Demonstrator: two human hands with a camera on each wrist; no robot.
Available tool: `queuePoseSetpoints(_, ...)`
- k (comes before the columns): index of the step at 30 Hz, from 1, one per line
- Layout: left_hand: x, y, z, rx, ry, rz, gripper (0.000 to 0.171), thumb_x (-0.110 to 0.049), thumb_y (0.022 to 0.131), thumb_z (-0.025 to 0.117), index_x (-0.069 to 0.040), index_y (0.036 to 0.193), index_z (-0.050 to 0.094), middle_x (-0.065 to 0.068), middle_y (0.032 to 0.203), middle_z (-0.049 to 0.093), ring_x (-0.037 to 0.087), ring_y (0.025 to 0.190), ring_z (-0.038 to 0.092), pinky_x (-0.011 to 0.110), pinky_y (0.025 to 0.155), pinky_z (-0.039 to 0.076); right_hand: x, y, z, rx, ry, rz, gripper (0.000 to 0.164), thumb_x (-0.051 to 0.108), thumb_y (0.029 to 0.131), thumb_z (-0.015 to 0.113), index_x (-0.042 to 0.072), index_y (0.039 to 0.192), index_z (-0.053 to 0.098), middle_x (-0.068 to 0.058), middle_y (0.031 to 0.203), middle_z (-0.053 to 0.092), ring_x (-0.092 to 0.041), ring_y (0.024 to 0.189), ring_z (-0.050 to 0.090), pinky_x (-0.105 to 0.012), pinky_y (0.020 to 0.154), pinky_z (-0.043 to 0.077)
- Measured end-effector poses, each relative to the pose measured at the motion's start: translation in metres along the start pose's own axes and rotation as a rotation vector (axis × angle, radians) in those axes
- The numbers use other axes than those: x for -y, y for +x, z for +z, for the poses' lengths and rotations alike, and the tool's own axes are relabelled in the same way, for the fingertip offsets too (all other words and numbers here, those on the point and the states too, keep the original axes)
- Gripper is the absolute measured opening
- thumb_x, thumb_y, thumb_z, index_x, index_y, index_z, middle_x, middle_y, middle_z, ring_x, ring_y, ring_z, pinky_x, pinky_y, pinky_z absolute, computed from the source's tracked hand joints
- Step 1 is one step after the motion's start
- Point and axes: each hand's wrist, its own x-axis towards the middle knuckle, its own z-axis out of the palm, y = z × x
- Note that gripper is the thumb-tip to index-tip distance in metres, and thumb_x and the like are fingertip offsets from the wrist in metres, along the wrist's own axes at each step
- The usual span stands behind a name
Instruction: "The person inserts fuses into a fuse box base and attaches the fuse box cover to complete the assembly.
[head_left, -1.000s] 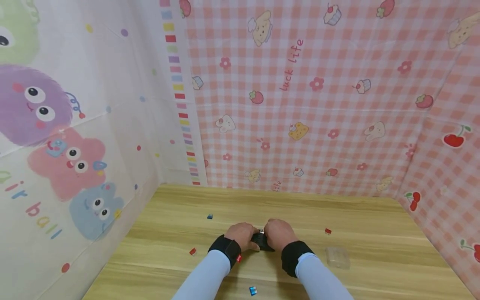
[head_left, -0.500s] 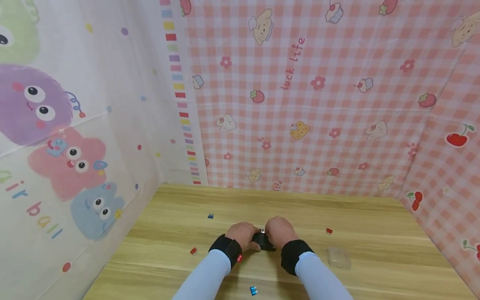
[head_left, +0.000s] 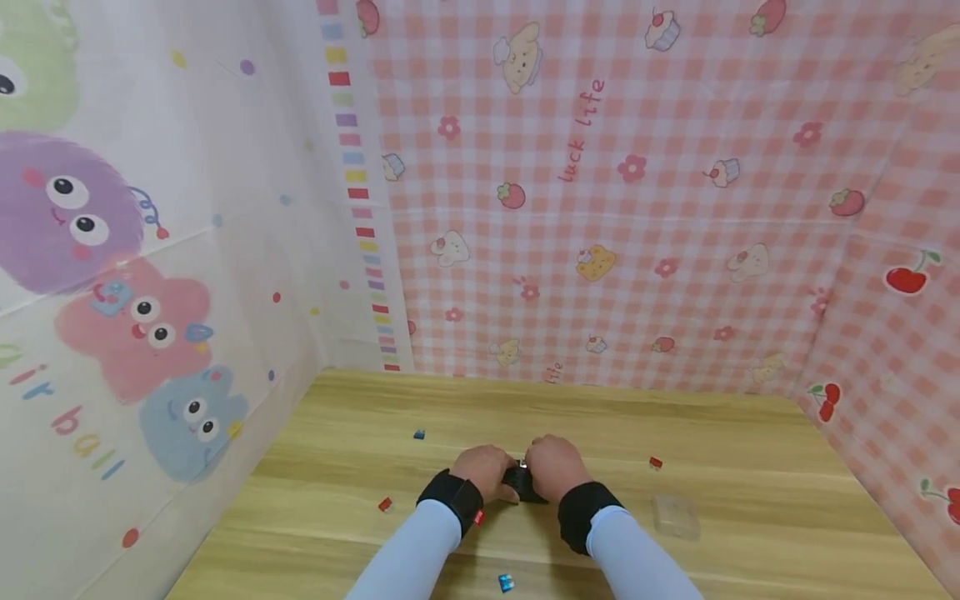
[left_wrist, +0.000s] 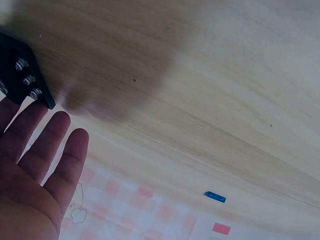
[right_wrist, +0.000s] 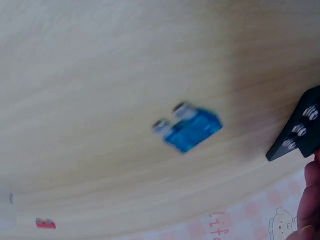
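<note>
My left hand (head_left: 483, 473) holds a flat black plate (head_left: 523, 483) above the table, the thumb on its near side. In the left wrist view the plate (left_wrist: 20, 70) shows a row of silver screw-like parts, with fingertips under its edge. My right hand (head_left: 557, 468) is at the plate's right side, fingers curled at its upper corner. A small silver bit (head_left: 523, 463) shows between the hands. The right wrist view shows a sliver of red (right_wrist: 317, 157) between my fingers and the plate; most of this piece is hidden.
A small blue piece (head_left: 506, 582) with two silver ends lies near me. Another blue piece (head_left: 419, 434) lies at the back left. Red pieces lie to the left (head_left: 386, 505) and right (head_left: 656, 463). A clear plastic box (head_left: 676, 517) stands right. Patterned cloth (head_left: 600, 208) borders the table.
Both hands stay at the black plate. The right hand has shifted very slightly left relative to it; the head view itself has moved a little.
</note>
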Motion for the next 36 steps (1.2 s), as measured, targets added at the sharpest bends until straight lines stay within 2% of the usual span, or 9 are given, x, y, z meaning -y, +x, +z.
queuePoseSetpoints(5, -0.003, -0.004, -0.002, 0.020, -0.013, -0.020, 0.036, -0.038, 0.072, 0.088, -0.018, 0.100, 0.078, -0.008, 0.083, 0.070, 0.006, 0.073, 0.055, 0.026, 0.069, 0.046, 0.004, -0.002, -0.003, 0.026, -0.042, -0.015, 0.009, 0.010, 0.078, 0.077, 0.010, 0.072, 0.070, -0.002, 0.071, 0.059, -0.020, 0.072, 0.056, -0.037, 0.071, 0.049)
queuePoseSetpoints(11, -0.005, -0.005, -0.004, 0.044, -0.026, -0.034, 0.039, -0.039, 0.073, 0.088, -0.017, 0.104, 0.077, -0.008, 0.084, 0.070, 0.006, 0.072, 0.054, 0.025, 0.070, 0.046, 0.001, 0.001, 0.002, 0.014, 0.002, 0.002, 0.014, 0.006, 0.080, 0.077, 0.011, 0.069, 0.070, -0.002, 0.068, 0.059, -0.021, 0.072, 0.056, -0.037, 0.069, 0.050)
queuePoseSetpoints(17, -0.006, -0.006, -0.006, 0.030, -0.029, -0.028, 0.039, -0.038, 0.073, 0.088, -0.017, 0.104, 0.078, -0.007, 0.084, 0.070, 0.006, 0.073, 0.055, 0.024, 0.070, 0.046, -0.001, 0.002, 0.005, 0.011, 0.059, 0.034, 0.017, 0.004, 0.078, 0.077, 0.012, 0.065, 0.069, 0.000, 0.064, 0.056, -0.019, 0.069, 0.054, -0.036, 0.066, 0.049)
queuePoseSetpoints(30, 0.000, -0.002, 0.001, 0.020, -0.015, -0.027, 0.038, -0.040, 0.073, 0.088, -0.017, 0.102, 0.078, -0.008, 0.083, 0.069, 0.006, 0.072, 0.053, 0.025, 0.071, 0.046, -0.002, 0.004, 0.007, 0.006, 0.083, 0.054, 0.021, 0.004, 0.078, 0.075, 0.013, 0.062, 0.065, 0.002, 0.062, 0.053, -0.018, 0.065, 0.051, -0.036, 0.062, 0.046)
queuePoseSetpoints(36, 0.000, 0.000, -0.003, 0.027, -0.020, -0.033, 0.039, -0.040, 0.073, 0.087, -0.017, 0.102, 0.077, -0.008, 0.081, 0.068, 0.006, 0.070, 0.051, 0.025, 0.068, 0.044, -0.005, 0.006, 0.006, -0.004, 0.103, 0.070, 0.026, 0.005, 0.078, 0.076, 0.016, 0.059, 0.063, 0.004, 0.059, 0.050, -0.017, 0.063, 0.050, -0.037, 0.062, 0.044)
